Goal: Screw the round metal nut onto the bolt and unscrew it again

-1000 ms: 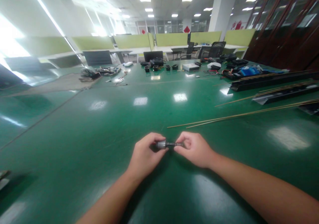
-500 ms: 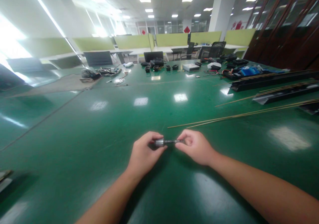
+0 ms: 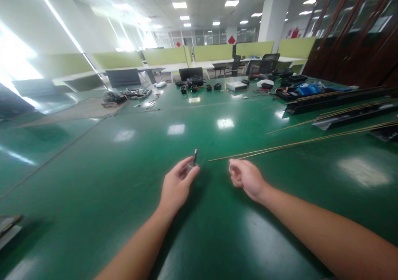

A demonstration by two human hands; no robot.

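Note:
Between the thumb and fingers of my left hand [image 3: 178, 184] is a short silver metal cylinder with a dark, narrow shaft [image 3: 195, 157] pointing up and a little to the right. Its lower part is hidden by my fingers. To the right, my right hand [image 3: 247, 178] is apart from it, its fingers curled and pinched together. A small greyish bit shows at those fingertips, too small to name. Just beyond that hand lie the ends of two thin brass-coloured rods [image 3: 267, 148] on the green table [image 3: 124, 197].
Dark metal channels [image 3: 342, 103] with more thin rods lie at the right. Across the far side are small black boxes [image 3: 209, 87], a white box-like device [image 3: 236, 86], cables and blue packaging [image 3: 311, 89]. A flat object [image 3: 9, 230] sits at the left edge.
My right hand has come away from the shaft and moved slightly right. My left hand has turned the metal cylinder so its shaft points up instead of sideways.

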